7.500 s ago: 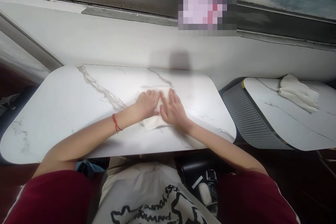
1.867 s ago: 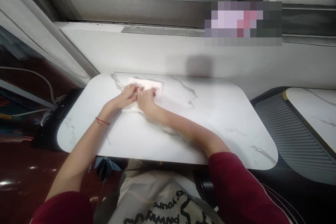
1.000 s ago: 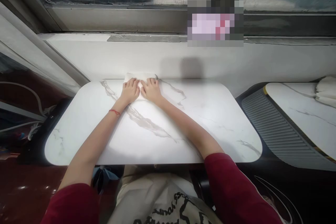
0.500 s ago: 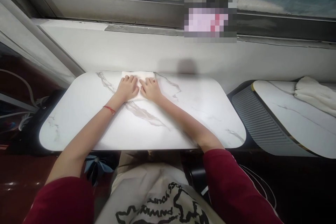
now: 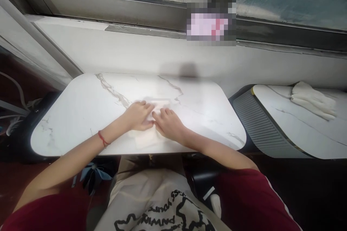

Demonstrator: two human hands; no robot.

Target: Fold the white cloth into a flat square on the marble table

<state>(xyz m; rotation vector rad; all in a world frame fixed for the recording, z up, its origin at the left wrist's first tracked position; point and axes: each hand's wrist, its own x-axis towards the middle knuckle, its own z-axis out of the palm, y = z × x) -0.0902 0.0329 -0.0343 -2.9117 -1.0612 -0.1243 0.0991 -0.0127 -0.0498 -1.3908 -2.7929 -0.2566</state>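
Both my hands are on a white cloth (image 5: 148, 138) that lies on a white marble-patterned tabletop (image 5: 70, 112). My left hand (image 5: 138, 115), with a red string bracelet at the wrist, presses on the cloth from the left with its fingers bent over it. My right hand (image 5: 170, 124) rests on the cloth's right part, fingers bent and close to the left hand's fingertips. Motion blurs the cloth, and its outline melts into the white tabletop. The hands hide part of it.
A second marble-patterned table (image 5: 306, 126) with a ribbed grey side stands at the right, bearing a crumpled whitish cloth (image 5: 313, 100). A wall and window frame (image 5: 121, 11) rise behind. Cables (image 5: 18, 83) hang at the left.
Both hands and the white cloth have moved from the far edge of the tabletop towards me and slightly right. My elbows are bent more outward. The view has shifted a little.
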